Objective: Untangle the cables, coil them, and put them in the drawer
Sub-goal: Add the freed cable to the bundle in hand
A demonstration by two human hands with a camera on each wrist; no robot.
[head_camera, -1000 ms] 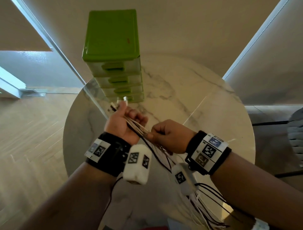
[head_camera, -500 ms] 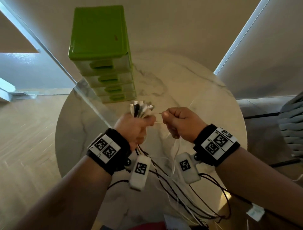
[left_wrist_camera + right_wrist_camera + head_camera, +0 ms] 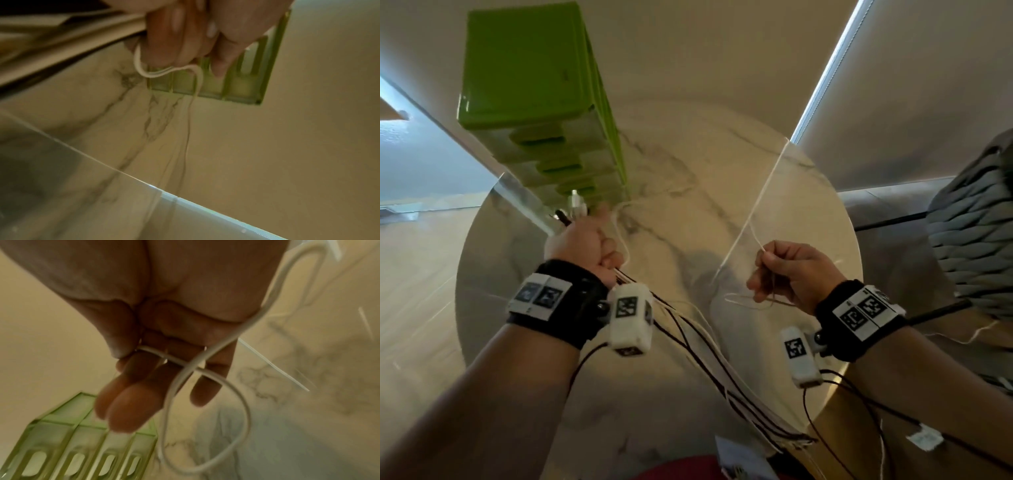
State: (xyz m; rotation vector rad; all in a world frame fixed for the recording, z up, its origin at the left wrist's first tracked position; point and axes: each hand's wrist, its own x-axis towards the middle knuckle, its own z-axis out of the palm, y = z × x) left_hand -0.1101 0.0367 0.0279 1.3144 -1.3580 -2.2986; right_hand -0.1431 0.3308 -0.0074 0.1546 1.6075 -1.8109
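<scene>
My left hand (image 3: 589, 240) grips a bundle of black and white cables (image 3: 709, 356) in its fist above the round marble table (image 3: 722, 171). Plug ends (image 3: 575, 205) stick out at the top of the fist, and the cords trail down toward the table's near edge. My right hand (image 3: 784, 270) pinches one thin white cable (image 3: 760, 202) between thumb and fingers; in the right wrist view this white cable (image 3: 197, 363) loops and crosses itself over the fingers (image 3: 131, 402). In the left wrist view a short white loop (image 3: 162, 73) hangs under the left fingers (image 3: 174, 40). All drawers of the green drawer tower (image 3: 534, 102) look closed.
The drawer tower stands at the table's far left, just beyond my left hand. A grey woven chair (image 3: 976, 219) is at the right. Wooden floor (image 3: 414, 274) lies left of the table. Thin black wrist-camera leads (image 3: 859, 394) hang below my right wrist.
My hands have moved apart. The right hand has drawn the white cable out to the right, away from the bundle. The view has tilted, and the left fist sits nearer the drawer tower.
</scene>
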